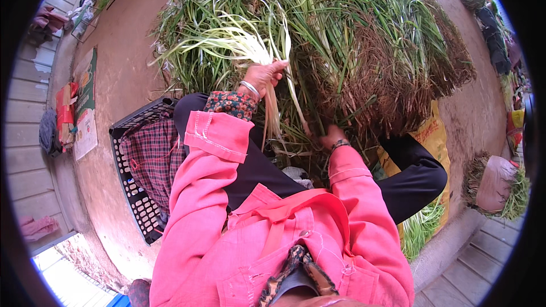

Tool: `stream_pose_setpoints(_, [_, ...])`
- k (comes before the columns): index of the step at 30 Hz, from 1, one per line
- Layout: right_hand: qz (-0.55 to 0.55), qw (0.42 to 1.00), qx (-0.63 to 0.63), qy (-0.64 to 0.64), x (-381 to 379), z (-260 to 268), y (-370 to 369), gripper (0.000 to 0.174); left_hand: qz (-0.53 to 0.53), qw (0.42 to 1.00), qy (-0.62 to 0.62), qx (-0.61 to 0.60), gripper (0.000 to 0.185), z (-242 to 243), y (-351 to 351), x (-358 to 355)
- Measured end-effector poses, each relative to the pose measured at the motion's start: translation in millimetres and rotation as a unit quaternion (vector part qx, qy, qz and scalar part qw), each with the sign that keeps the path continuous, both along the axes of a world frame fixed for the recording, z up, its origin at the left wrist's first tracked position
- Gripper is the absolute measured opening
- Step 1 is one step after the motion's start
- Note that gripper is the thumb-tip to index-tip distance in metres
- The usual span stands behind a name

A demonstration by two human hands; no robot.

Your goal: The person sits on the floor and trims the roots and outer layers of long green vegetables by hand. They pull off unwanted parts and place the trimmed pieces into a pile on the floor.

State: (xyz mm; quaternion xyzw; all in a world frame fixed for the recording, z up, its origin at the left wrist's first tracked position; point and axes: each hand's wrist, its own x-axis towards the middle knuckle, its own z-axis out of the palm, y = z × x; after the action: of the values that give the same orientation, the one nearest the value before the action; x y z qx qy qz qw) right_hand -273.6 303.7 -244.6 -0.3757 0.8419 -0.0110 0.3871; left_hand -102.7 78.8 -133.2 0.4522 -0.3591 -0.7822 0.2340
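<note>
My left hand (263, 77), with a silver bangle at the wrist, is closed around a bunch of pale peeled stalks (256, 49). Their yellowish leaf ends fan to the upper left, and their lower ends hang below the fist. One longer white stalk (292, 94) slants from beside my left fingertips down towards my right hand (335, 137). That hand is low among the plants at the stalk's lower end, and its fingers are partly hidden. In front of me lies a large heap of long-leaved green plants (315, 21) with tangled brown roots (384, 76).
At my left stands a black plastic crate (140, 217) with checked cloth (149, 149) in it. A yellow printed sack (439, 145) lies beside my right leg, with green stalks (422, 224) by it. Further right is a wrapped bundle (495, 183) of plants. A flattened printed sheet (86, 106) lies left.
</note>
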Motion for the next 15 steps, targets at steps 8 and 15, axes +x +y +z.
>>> stream_pose_setpoints(8, [-0.243, 0.813, -0.319, -0.422, 10.7, 114.0, -107.2, 0.031, -0.069, 0.997, 0.021, 0.013, 0.013, -0.6, 11.2, -3.7])
stream_pose_setpoints(15, [-0.334, 0.705, -0.38, -0.497, 29.1, 107.6, -155.0, 0.009, -0.03, 0.999, 0.02, 0.004, 0.012, 0.0, 11.6, 4.6])
